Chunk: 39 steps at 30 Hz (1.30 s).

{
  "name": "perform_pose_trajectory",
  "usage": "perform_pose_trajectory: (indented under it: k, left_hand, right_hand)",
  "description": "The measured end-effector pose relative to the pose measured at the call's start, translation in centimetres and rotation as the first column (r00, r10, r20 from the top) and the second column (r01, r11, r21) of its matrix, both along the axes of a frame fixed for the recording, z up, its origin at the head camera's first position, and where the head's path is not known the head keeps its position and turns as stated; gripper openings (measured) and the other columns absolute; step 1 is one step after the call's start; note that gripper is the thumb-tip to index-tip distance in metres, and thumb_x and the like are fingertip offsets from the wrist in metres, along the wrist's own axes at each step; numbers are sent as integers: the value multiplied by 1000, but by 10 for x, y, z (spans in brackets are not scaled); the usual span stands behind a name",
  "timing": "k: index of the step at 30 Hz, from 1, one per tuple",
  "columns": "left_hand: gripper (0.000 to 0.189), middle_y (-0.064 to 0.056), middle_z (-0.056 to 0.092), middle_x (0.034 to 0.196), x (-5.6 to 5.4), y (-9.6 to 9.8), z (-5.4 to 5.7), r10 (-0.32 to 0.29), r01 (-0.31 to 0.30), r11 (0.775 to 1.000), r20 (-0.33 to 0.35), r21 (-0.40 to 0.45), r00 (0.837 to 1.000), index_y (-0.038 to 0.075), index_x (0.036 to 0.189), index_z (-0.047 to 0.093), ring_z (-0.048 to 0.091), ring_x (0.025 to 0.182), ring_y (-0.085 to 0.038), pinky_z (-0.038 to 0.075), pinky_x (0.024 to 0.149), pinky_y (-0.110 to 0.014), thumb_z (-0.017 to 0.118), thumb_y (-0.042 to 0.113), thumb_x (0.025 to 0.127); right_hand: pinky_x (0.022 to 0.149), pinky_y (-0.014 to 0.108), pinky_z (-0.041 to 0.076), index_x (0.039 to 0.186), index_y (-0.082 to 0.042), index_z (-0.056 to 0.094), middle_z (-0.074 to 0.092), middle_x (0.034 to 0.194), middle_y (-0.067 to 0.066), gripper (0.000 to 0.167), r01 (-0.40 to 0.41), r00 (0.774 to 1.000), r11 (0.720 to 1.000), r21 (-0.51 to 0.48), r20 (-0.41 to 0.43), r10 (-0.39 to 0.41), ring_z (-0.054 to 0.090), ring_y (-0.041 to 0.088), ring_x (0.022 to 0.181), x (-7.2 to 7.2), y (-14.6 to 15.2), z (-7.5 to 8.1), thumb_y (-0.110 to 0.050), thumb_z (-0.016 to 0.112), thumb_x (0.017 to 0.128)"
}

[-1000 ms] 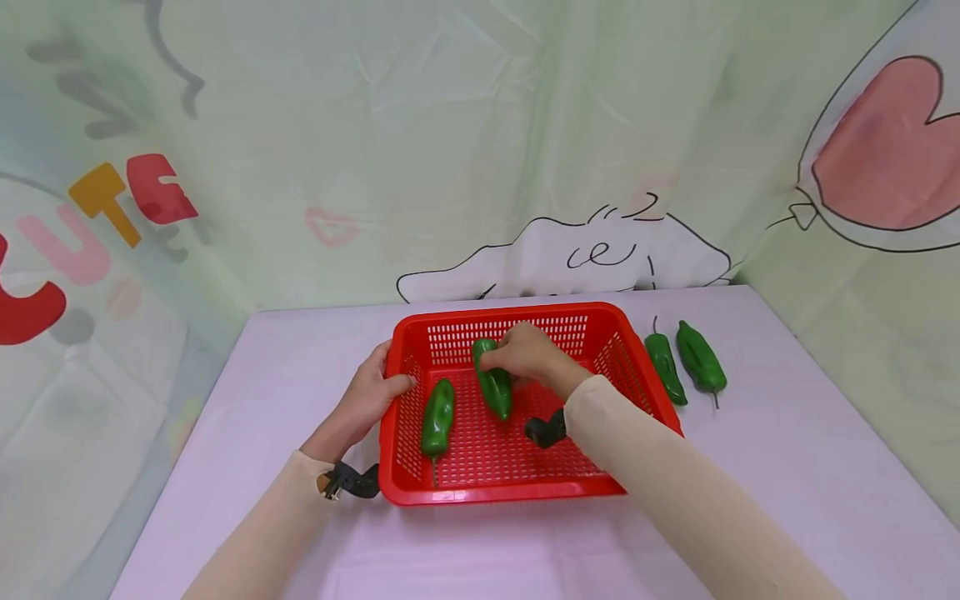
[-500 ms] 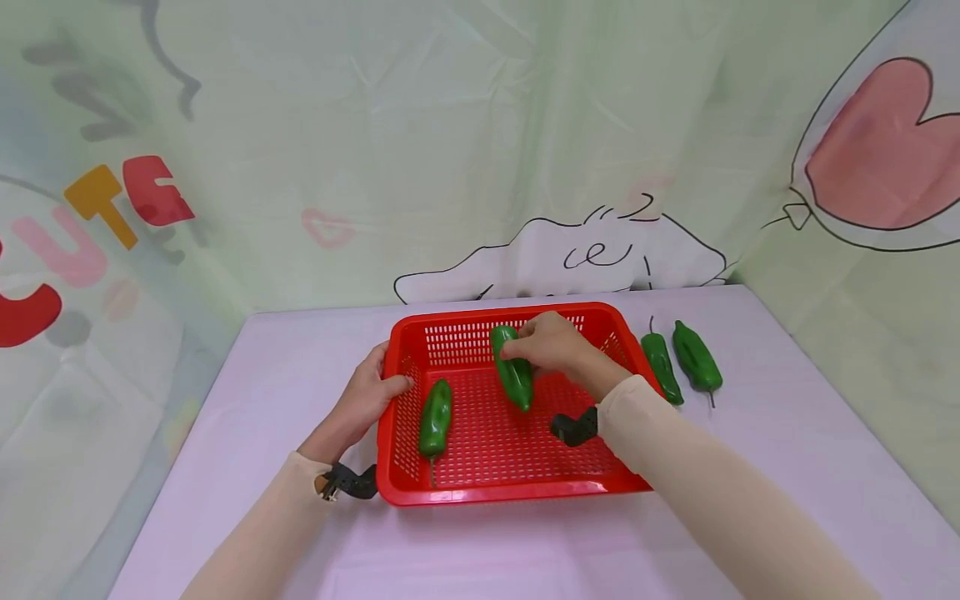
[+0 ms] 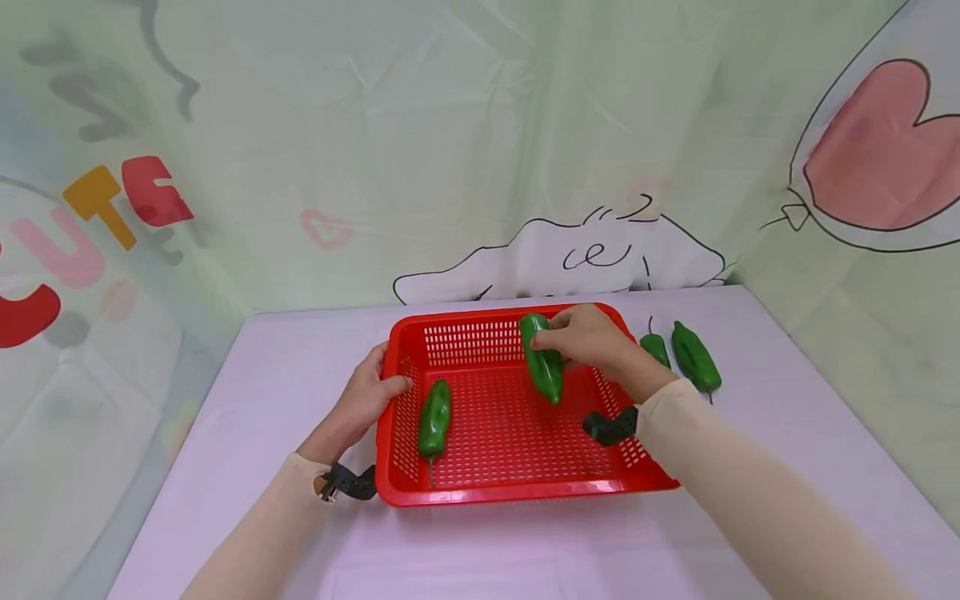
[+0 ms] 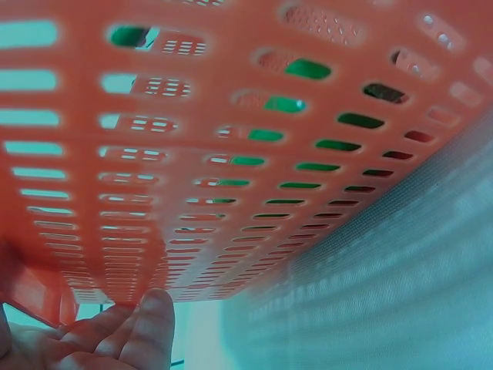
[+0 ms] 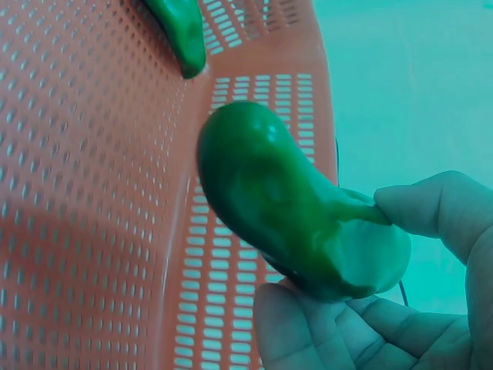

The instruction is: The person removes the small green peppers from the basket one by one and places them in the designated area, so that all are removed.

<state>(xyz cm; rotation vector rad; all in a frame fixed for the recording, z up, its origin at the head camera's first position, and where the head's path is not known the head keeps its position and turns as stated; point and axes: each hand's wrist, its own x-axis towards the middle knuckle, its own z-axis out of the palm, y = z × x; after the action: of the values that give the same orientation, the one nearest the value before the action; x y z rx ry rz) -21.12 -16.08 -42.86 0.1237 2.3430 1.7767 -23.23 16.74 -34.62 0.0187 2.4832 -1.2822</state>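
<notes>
A red plastic basket with slotted walls stands on the table. My left hand grips its left wall, thumb over the rim and fingers outside; in the left wrist view those fingers lie against the slotted wall. Over the basket's back right part, my right hand pinches a glossy green pepper between thumb and fingers. The right wrist view shows this pepper raised and tilted, apart from the basket floor. Another green pepper lies inside along the left wall, stem toward the front.
Right of the basket, on the pale table, lie a thin green pepper, partly hidden by the basket and right arm, and a wider green pepper. A printed curtain hangs behind the table.
My right hand has lifted the pepper and carried it rightward and slightly back within the basket's outline. The left hand keeps its grip; the other peppers stay where they were.
</notes>
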Motion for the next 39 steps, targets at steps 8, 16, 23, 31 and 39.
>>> perform_pose_trajectory:
  k: [8,16,23,31,39]
  left_hand:
    - [69,-22,56,144,0,-1,-2,-7,7,1000,-4,1,1000,7,159,29,68,116,-38,63,87,-46,57,6,96]
    - [69,-22,57,143,-1,-2,-2,-4,4,1000,-5,-5,1000,7,159,30,69,114,-37,63,86,-46,57,6,96]
    - [68,-22,56,144,0,-1,-1,-10,10,1000,-6,5,1000,7,159,30,68,116,-38,63,87,-46,57,6,96]
    - [68,-24,56,144,-1,0,-1,-20,21,1000,-12,19,1000,7,159,30,69,115,-39,63,85,-46,57,5,96]
    - [69,-23,55,144,-1,-1,-1,-16,16,1000,-5,13,1000,7,159,29,68,116,-40,63,86,-46,56,5,96]
  right_hand:
    - [83,37,65,136,12,57,68,123,24,56,19,1000,1000,-8,-20,-19,75,22,88,4,22,6,-25,68,95]
    - [82,36,65,137,13,55,68,124,24,57,31,999,999,-15,-24,-32,71,21,92,6,39,12,-27,67,97]
    - [85,39,65,137,13,55,69,122,24,58,37,998,999,-9,-59,-38,72,20,89,4,55,15,-29,68,98]
    - [91,42,63,143,12,50,67,127,27,65,64,996,997,39,-61,-62,75,22,93,5,77,21,-34,66,100]
    - [94,46,62,148,13,43,57,137,32,72,109,993,992,67,-58,-105,68,33,105,6,100,28,-38,63,101]
